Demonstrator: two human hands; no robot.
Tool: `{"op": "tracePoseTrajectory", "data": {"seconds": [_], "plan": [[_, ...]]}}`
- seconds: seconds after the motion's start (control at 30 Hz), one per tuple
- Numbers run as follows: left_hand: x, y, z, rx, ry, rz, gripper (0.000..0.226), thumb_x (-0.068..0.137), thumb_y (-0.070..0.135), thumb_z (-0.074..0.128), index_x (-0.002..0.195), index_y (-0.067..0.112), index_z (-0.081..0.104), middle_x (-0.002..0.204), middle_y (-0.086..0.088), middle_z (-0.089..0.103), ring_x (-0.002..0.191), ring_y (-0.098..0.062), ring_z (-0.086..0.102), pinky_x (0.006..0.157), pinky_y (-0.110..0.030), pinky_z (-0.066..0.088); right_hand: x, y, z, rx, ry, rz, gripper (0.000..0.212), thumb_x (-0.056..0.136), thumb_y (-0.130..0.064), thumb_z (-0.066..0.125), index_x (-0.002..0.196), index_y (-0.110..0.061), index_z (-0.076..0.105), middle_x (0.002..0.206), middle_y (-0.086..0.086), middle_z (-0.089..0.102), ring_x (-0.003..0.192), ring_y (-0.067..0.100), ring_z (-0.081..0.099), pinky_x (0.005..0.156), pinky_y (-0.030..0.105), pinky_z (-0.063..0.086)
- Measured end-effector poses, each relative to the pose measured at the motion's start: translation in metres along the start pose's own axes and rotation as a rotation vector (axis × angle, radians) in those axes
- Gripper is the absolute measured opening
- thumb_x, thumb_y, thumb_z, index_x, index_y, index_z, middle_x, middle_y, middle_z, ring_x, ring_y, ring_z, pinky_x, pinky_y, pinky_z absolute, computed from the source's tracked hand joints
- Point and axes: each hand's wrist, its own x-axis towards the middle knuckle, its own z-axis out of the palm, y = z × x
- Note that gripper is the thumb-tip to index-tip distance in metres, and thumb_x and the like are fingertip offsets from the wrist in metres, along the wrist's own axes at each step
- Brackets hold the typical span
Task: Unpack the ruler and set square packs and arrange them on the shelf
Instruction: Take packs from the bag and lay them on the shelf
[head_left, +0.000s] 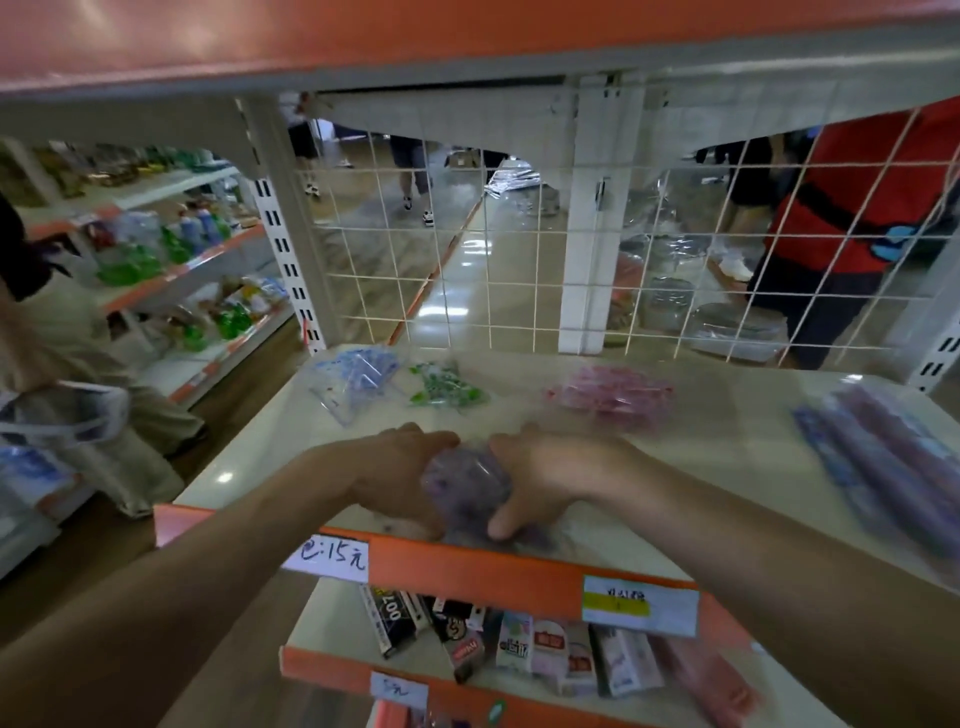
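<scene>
Cream shelf board (717, 467) with an orange front lip spreads out before me, and a fair share of the job looks done. At its far side stands a white wire grid panel (467, 270). Long purple ruler packs in clear sleeves (893, 467) lie at the right end. A pink clear-wrapped pack (613, 395) lies far right of centre. A blue clear-wrapped pack (353, 376) and a smaller green clear-wrapped pack (447, 389) lie just beside each other at the far left.

What is left is the purple clear-plastic pack (465, 483) at the near edge, just behind the lip. My left hand (400, 467) curls round its left end, and my right hand (550, 478) grips its right end, thumb tucked under. Whether its wrapper is open I cannot tell; it is blurred. I judge it needs placing in the bare stretch between the green and pink packs.

Nothing lies in that path. Below, the lower shelf (332, 618) carries small upright boxes (519, 649). On the lip, a white handwritten price label (332, 558) sits near left and a yellow-and-white tag (639, 605) near right.
</scene>
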Motion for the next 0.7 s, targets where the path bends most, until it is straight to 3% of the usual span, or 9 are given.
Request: {"op": "tracePoseTrajectory", "data": {"seconds": [0.13,0.23,0.37,0.5,0.63,0.7], "plan": [[-0.006,-0.029,-0.002,-0.032,-0.029,-0.100,0.103,0.072,0.046,0.076,0.150,0.031,0.012,0.148,0.003,0.030,0.133,-0.021,0.037,0.107,-0.037,0.037,0.016,-0.026,-0.007,-0.062,0.028,-0.031,0.082,0.074,-0.046,0.076,0.138,-0.013,0.037,0.131,0.013,0.048,0.096,0.026,0.057,0.079,0.033,0.050],[-0.010,-0.031,-0.007,-0.053,-0.020,-0.103,0.100,0.078,0.044,0.072,0.151,0.030,0.005,0.156,0.000,0.018,0.139,-0.021,0.029,0.109,-0.034,0.034,0.004,-0.011,-0.021,-0.106,0.086,-0.038,0.087,0.078,-0.048,0.071,0.146,-0.014,0.029,0.139,0.012,0.045,0.118,0.028,0.052,0.090,0.032,0.044],[-0.001,-0.023,-0.022,-0.100,0.066,-0.072,0.098,0.080,0.046,0.070,0.152,0.031,0.005,0.159,0.001,0.012,0.143,-0.019,0.021,0.114,-0.036,0.025,-0.006,0.045,-0.046,-0.145,0.202,0.114,0.096,0.070,-0.050,0.076,0.146,-0.019,0.027,0.145,0.009,0.036,0.129,0.029,0.044,0.102,0.040,0.041],[0.028,-0.003,-0.031,-0.080,0.183,-0.037,0.090,0.084,0.043,0.067,0.152,0.022,0.012,0.158,-0.003,0.019,0.143,-0.020,0.023,0.112,-0.030,0.023,0.005,0.097,-0.050,-0.153,0.158,0.253,0.123,0.055,-0.048,0.086,0.150,-0.019,0.013,0.152,0.008,0.031,0.133,0.028,0.040,0.106,0.042,0.038],[0.061,0.004,-0.031,-0.095,0.268,-0.060,0.085,0.080,0.037,0.071,0.148,0.017,0.025,0.148,-0.011,0.034,0.135,-0.026,0.034,0.108,-0.034,0.031,0.007,0.114,-0.042,-0.214,0.165,0.317,0.100,0.064,-0.057,0.075,0.145,-0.029,0.023,0.138,0.009,0.047,0.120,0.029,0.051,0.094,0.038,0.045],[0.074,0.002,-0.031,-0.113,0.267,-0.095,0.087,0.077,0.038,0.073,0.147,0.020,0.024,0.147,-0.010,0.034,0.134,-0.027,0.035,0.109,-0.038,0.033,0.016,0.125,-0.039,-0.268,0.105,0.298,0.110,0.052,-0.067,0.067,0.146,-0.036,0.019,0.142,0.003,0.043,0.123,0.024,0.048,0.096,0.036,0.045]]}}
